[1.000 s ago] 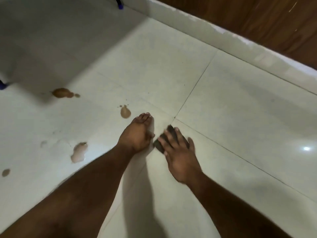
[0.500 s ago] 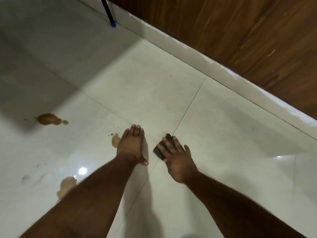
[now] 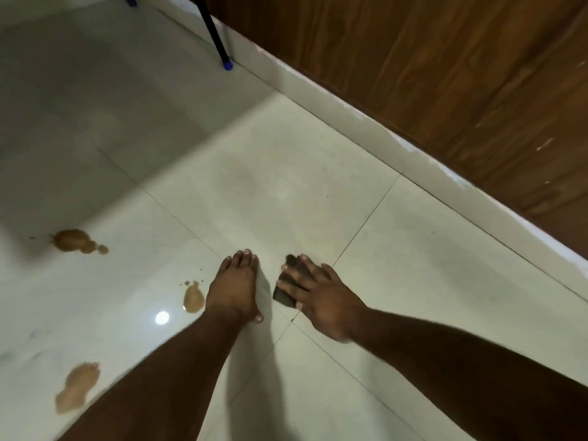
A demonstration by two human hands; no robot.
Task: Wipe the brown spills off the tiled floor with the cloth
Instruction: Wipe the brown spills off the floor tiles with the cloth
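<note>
My right hand (image 3: pixel 321 297) lies flat on a small dark cloth (image 3: pixel 286 292) and presses it to the tiled floor (image 3: pixel 286 173) with straight, spread fingers. My left hand (image 3: pixel 234 286) rests flat on the floor just left of the cloth, fingers together, holding nothing. A small brown spill (image 3: pixel 193 299) sits right beside my left hand on its left side. A darker brown spill (image 3: pixel 74 240) lies farther left. A pale brown spill (image 3: pixel 78 386) lies near the lower left, partly behind my left forearm.
A white skirting (image 3: pixel 366 128) and a brown wooden wall (image 3: pixel 445 74) run diagonally along the right. A thin dark furniture leg with a blue foot (image 3: pixel 219 43) stands by the skirting at the top. A shadow covers the upper-left floor.
The view has tilted up, so more of the wooden wall and the furniture leg show. Both hands stay pressed on the floor, the right one still on the cloth.
</note>
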